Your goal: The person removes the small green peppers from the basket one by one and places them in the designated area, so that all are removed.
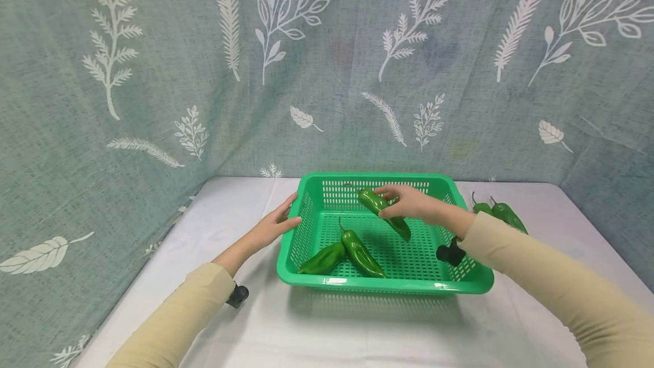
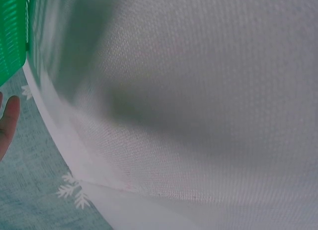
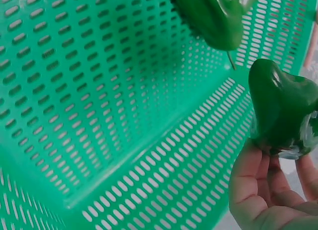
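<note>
My right hand (image 1: 411, 203) grips a long green chili pepper (image 1: 371, 200) over the inside of a green plastic basket (image 1: 383, 284). The held pepper slants, stem up to the left and tip down to the right. Seen from the right wrist, fingers curl round the lower part of this pepper (image 3: 280, 106). Inside the basket, two more green peppers (image 1: 361, 251) lie at the front left, one partly over or against the other. At the basket's left rim is my left hand (image 1: 271, 229), its fingers extended and touching or very near the side.
Two further green peppers (image 1: 508, 216) lie on the white cloth to the right of the basket, partly hidden by the right sleeve (image 1: 531, 266). A patterned grey-green curtain (image 1: 337, 129) hangs behind and beside the white-covered table (image 1: 245, 334).
</note>
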Tool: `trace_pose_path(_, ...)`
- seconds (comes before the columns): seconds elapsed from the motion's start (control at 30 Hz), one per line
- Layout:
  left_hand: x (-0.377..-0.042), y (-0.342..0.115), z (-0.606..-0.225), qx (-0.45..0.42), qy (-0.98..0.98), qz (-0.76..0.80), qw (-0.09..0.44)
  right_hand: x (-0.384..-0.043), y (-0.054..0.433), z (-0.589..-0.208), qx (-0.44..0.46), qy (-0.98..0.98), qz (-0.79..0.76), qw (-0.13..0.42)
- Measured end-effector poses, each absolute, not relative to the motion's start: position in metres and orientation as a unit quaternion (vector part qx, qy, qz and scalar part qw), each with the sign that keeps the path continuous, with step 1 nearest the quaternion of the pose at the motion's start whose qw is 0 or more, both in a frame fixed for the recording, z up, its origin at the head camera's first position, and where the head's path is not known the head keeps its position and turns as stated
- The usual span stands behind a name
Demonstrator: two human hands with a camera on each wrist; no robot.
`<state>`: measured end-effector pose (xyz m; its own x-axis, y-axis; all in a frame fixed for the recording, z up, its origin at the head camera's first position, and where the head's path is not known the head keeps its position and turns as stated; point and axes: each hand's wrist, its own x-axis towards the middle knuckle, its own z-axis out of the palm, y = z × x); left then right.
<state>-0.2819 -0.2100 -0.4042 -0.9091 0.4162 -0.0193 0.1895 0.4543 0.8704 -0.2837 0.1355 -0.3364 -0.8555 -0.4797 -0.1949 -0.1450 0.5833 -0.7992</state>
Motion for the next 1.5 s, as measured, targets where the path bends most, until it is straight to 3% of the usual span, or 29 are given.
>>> trace_pose_path(0.8, -0.281, -0.21, -0.402, 0.177, 0.851, 0.481, 0.114, -0.293, 0.18, -0.3, -0.157, 0.857, -0.457, 0.179)
trace_pose_path(1.5, -0.281, -0.21, -0.402, 0.18, 0.852, 0.479, 0.113, -0.301, 0.231, -0.28, -0.096, 0.882, -0.444, 0.127)
